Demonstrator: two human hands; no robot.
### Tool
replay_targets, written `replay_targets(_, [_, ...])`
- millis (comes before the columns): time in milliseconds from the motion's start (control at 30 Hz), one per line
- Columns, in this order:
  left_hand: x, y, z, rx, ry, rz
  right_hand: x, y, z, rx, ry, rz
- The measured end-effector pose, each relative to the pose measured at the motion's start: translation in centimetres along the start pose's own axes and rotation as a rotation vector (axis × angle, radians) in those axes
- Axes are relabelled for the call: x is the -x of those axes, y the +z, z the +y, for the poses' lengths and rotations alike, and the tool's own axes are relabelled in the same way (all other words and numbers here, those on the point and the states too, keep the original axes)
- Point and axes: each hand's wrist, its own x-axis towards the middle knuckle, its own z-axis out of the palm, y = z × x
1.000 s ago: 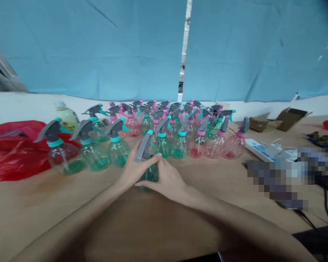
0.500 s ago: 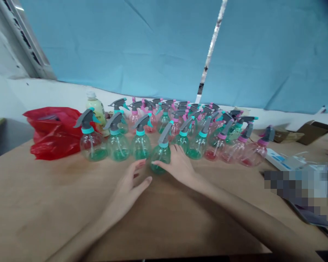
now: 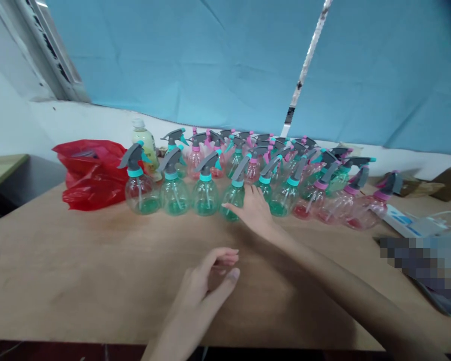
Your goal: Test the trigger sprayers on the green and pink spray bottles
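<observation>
My right hand (image 3: 253, 211) reaches forward and rests its fingers against a green spray bottle (image 3: 233, 194) with a grey trigger and teal collar, standing in the front row on the wooden table (image 3: 78, 281). My left hand (image 3: 208, 281) hovers nearer to me above the tabletop, fingers loosely curled and apart, holding nothing. Several green spray bottles (image 3: 175, 186) stand to the left in the row. Several pink spray bottles (image 3: 340, 200) stand to the right and behind.
A red plastic bag (image 3: 92, 173) lies at the left end of the bottles. A yellowish drink bottle (image 3: 145, 143) stands behind them. A white power strip (image 3: 411, 225) and cardboard boxes (image 3: 449, 183) lie at the right. Blue sheeting (image 3: 210, 65) hangs behind.
The green bottle moved away from me into the front row under my right hand. My left hand let go of it and drew back toward me. The view swung left.
</observation>
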Motion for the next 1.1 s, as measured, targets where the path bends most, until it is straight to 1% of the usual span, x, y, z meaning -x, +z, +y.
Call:
replay_targets(133, [-1.2,0.2,1.0,0.066,0.048,0.034,-0.6,0.5,0.1,-0.016,-0.008,0.015])
replay_targets(300, [-2.9,0.3,0.7,0.118,0.065,0.085,-0.6,0.4,0.0,-0.054,-0.012,-0.002])
replay_targets(433, [-3.8,0.4,0.5,0.146,0.054,0.094,0.5,-0.8,0.8,-0.136,-0.061,0.028])
replay_targets(500, [-4.2,0.6,0.6,0.153,0.044,0.103,1.2,-1.8,1.7,-0.179,-0.104,0.047])
replay_targets(567, [-4.5,0.9,0.7,0.156,0.030,0.111,1.9,-2.8,2.9,-0.205,-0.113,0.068])
replay_targets(700, [-4.9,1.9,0.1,0.198,-0.009,0.140,2.5,-4.3,5.7,-0.230,-0.046,0.120])
replay_targets(833, [-4.9,3.4,-1.2,0.280,-0.055,0.207,2.2,-4.6,7.7,-0.203,0.062,0.129])
replay_targets(933, [-4.8,4.3,-1.6,0.316,-0.076,0.224,1.6,-4.0,7.9,-0.178,0.114,0.094])
replay_targets(1100, [-4.7,5.3,-1.1,0.316,-0.060,0.193,0.2,-2.8,7.2,-0.163,0.157,0.034])
